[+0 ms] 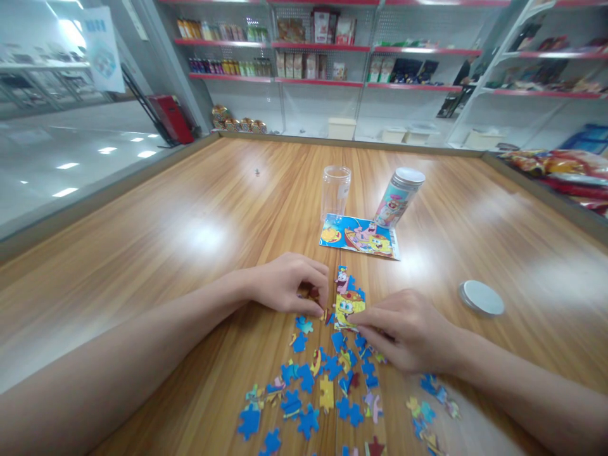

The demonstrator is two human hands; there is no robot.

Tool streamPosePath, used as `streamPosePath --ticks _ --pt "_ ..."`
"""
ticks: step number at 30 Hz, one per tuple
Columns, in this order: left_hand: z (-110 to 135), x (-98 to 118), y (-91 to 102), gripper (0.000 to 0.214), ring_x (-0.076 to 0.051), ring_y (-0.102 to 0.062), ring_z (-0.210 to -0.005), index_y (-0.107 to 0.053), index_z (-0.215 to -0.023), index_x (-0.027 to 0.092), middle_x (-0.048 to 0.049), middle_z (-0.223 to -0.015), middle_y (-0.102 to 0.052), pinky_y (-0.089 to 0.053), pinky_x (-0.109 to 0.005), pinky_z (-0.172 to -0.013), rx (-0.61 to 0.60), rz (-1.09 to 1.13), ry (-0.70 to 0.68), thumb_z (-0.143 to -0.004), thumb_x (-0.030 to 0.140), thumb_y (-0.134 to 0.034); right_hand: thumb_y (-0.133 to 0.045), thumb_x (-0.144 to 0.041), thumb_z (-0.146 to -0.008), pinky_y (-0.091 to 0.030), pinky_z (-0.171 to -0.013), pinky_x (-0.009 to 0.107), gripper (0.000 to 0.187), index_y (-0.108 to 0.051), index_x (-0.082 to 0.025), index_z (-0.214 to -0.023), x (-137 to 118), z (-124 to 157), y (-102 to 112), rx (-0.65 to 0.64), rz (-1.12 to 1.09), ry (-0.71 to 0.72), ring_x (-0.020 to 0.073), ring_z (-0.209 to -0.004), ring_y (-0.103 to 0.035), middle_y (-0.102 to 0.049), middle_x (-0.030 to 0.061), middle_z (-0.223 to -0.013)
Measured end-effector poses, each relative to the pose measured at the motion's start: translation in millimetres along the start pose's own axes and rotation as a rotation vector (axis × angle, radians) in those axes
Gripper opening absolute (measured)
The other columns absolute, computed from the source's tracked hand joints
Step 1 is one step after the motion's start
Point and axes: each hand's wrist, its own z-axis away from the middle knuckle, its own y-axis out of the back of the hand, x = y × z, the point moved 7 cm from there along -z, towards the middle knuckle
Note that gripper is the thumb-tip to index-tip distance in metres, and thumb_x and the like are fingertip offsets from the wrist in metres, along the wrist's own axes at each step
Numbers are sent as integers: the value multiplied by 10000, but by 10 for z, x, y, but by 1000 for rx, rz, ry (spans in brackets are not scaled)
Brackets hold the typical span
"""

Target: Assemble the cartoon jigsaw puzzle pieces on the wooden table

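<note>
A partly joined jigsaw puzzle [350, 296] with cartoon characters lies on the table between my hands. My left hand [292, 282] is curled at its left edge, thumb and fingers closed on a small jigsaw piece [329, 316], partly hidden. From the lower right, my right hand [406, 329] reaches over the joined part, its fingertips closed together at the yellow face's lower edge. Loose jigsaw pieces [306, 378], mostly blue, spread below the hands. Behind the joined part lies a picture card [360, 237] with similar cartoon figures.
A clear plastic jar [335, 193] and a cartoon-printed canister [399, 197] with a silver lid stand by the card. A round silver lid [481, 297] lies at the right. Raised edging [351, 146] borders the wooden table [228, 221]; shelves stand beyond it.
</note>
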Motion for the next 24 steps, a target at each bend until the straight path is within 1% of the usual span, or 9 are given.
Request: streamPosePath --ticks 4,6,8,11,13,16,19,22,24 --pt "-18 30 7 77 -131 -627 -774 -747 -921 202 -22 -909 -698 -480 -241 -691 -33 35 20 -874 262 -753 -527 -183 -983 -314 -528 291 173 -664 -190 -1088 19 16 -1 -9 14 -3 98 -539 -568 -656 -28 -675" --pt "-26 49 21 100 -140 -628 -801 -744 -942 198 -28 -936 -695 -495 -252 -726 -56 53 40 -860 251 -767 -531 -177 -981 -320 -531 290 171 -664 -191 -1090 21 21 6 -7 11 -2 97 -540 -573 -661 -27 -679" --pt "-26 74 36 164 -155 -623 -837 -725 -966 184 -40 -967 -682 -504 -268 -759 -97 82 59 -842 269 -791 -541 -179 -980 -332 -533 287 168 -667 -190 -1091 21 24 15 -6 8 -2 99 -542 -584 -672 -22 -687" --pt "-10 129 42 328 -169 -602 -868 -668 -1012 185 -40 -1015 -653 -501 -276 -750 -183 123 80 -773 308 -856 -551 -182 -980 -349 -533 279 165 -673 -188 -1091 21 27 31 5 4 2 101 -537 -596 -680 -17 -688" --pt "9 167 28 458 -182 -592 -894 -635 -1033 196 -35 -1044 -633 -497 -287 -759 -233 83 102 -694 332 -911 -550 -181 -981 -361 -536 276 170 -674 -189 -1096 28 30 29 0 2 5 102 -544 -608 -689 -13 -699" --pt "33 215 -17 580 -217 -577 -953 -603 -1064 204 -39 -1079 -593 -487 -324 -804 -275 -87 137 -619 356 -943 -545 -175 -980 -374 -538 273 182 -673 -191 -1108 45 35 17 -15 -5 3 105 -563 -627 -705 -6 -720" --pt "47 250 -55 614 -224 -565 -961 -570 -1103 203 -43 -1103 -561 -467 -334 -795 -283 -202 157 -629 357 -929 -537 -172 -982 -375 -530 271 198 -670 -193 -1128 46 32 23 -7 -14 9 105 -560 -627 -704 -6 -720" --pt "61 263 -75 595 -220 -565 -1003 -557 -1123 202 -45 -1141 -549 -457 -331 -831 -304 -209 162 -668 330 -918 -534 -186 -991 -364 -521 276 191 -674 -192 -1122 37 24 27 -6 -5 15 105 -540 -609 -688 -7 -700" --pt "70 270 -83 601 -226 -564 -1029 -552 -1147 206 -51 -1160 -547 -457 -335 -860 -326 -198 165 -684 348 -910 -537 -193 -993 -365 -522 278 185 -675 -190 -1117 35 21 27 -6 -1 14 105 -540 -606 -684 -8 -698"
